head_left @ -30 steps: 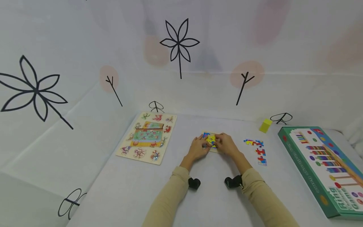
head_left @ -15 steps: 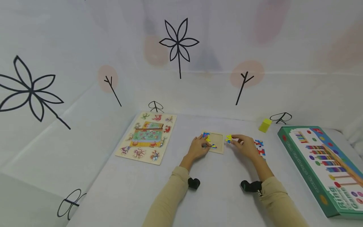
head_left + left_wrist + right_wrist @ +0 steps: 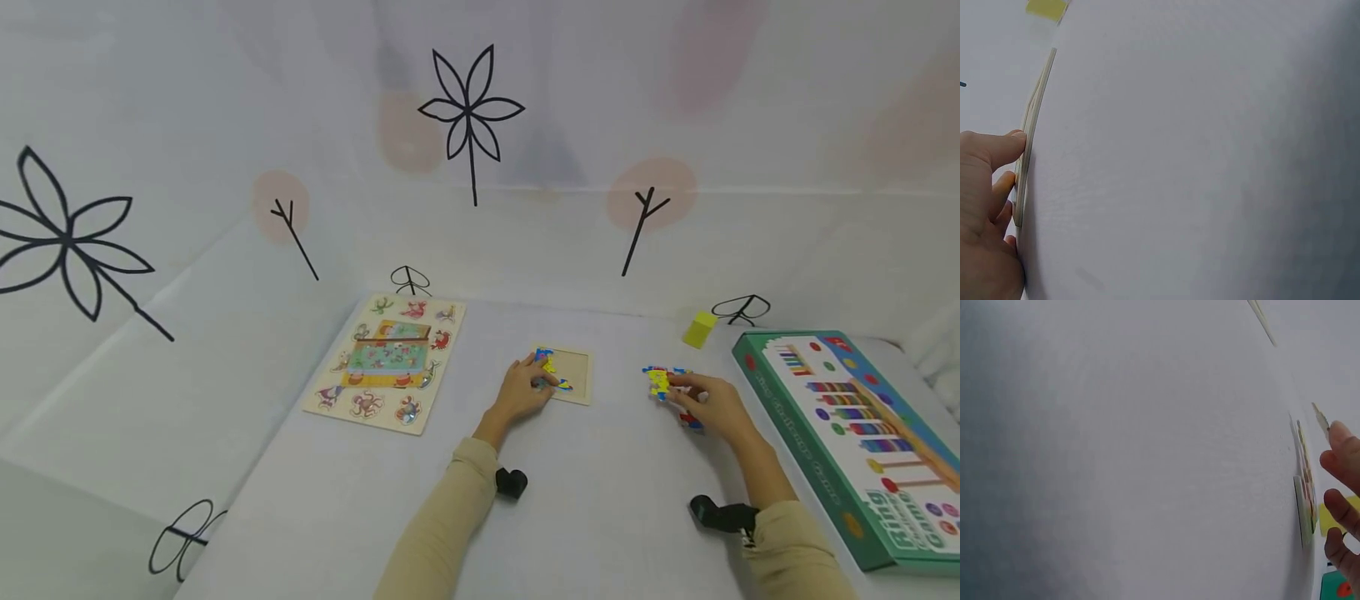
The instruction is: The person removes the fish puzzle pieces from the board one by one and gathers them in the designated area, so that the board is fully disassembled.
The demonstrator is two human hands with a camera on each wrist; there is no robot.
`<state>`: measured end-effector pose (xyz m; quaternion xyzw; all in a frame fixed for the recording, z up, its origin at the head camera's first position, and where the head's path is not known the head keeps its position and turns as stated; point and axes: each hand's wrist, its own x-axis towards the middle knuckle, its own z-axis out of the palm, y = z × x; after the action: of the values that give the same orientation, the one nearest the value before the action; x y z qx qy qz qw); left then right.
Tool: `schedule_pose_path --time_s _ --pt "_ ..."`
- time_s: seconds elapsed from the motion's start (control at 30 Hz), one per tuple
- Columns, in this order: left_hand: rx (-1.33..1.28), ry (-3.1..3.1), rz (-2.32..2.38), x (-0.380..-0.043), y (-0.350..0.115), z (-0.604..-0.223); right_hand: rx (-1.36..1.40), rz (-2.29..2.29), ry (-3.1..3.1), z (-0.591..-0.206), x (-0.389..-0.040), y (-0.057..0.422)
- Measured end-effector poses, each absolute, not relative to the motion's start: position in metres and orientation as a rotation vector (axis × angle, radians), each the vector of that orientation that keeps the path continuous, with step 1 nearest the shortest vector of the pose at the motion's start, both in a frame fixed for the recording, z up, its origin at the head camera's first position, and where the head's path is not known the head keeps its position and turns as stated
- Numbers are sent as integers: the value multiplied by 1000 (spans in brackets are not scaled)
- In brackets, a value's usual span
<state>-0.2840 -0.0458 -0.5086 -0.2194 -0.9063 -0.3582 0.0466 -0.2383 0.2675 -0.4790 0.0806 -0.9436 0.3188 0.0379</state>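
A small square wooden puzzle tray [image 3: 576, 375] lies on the white table in the head view. My left hand [image 3: 522, 389] holds it at its left side, with yellow-and-blue jigsaw pieces [image 3: 547, 361] showing by the fingers. In the left wrist view the thumb [image 3: 1010, 145] touches the tray's edge. My right hand [image 3: 716, 408] pinches a yellow jigsaw piece [image 3: 658, 384] over the loose red-and-blue pieces [image 3: 691, 422] to the tray's right, partly covering them. The right wrist view shows the held piece [image 3: 1320, 417] edge-on, raised above the table.
A wooden picture board [image 3: 386, 367] with sea animals lies at the left. A yellow block [image 3: 700, 330] stands at the back right. A large green game box [image 3: 847, 442] fills the right side. White patterned cloth [image 3: 555, 242] rises behind the table.
My right hand has lifted the yellow piece out of the tray and carried it right, over the loose pieces. The tray's right part is now uncovered. My left hand stays on the tray.
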Motion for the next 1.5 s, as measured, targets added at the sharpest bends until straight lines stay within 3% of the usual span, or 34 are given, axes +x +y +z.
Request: schedule_pose_path --time_s 0.63,1.5 --pt "-643 -2796 -1058 -285 -44 -506 389 845 -3006 -482 -242 262" --pt "-650 -2797 -1076 -285 -45 -510 326 887 -2979 -488 -242 267"
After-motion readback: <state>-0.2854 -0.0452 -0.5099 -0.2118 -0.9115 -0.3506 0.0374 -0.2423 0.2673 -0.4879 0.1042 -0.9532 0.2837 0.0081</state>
